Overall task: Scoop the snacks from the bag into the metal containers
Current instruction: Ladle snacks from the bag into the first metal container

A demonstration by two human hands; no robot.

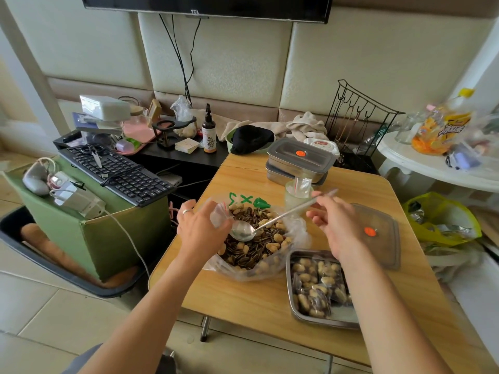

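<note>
A clear plastic bag full of sunflower seeds and peanuts lies open on the wooden table. My left hand pinches a small clear pouch over the bag's left side. My right hand holds the handle of a metal spoon, whose empty bowl hovers just above the snacks. An open metal container at the front right holds several small filled pouches. Its lid with an orange dot lies behind my right hand.
Two stacked lidded metal containers stand at the table's far side, with a cup of empty pouches in front. A keyboard rests on a green box to the left. A white side table and yellow bag are on the right.
</note>
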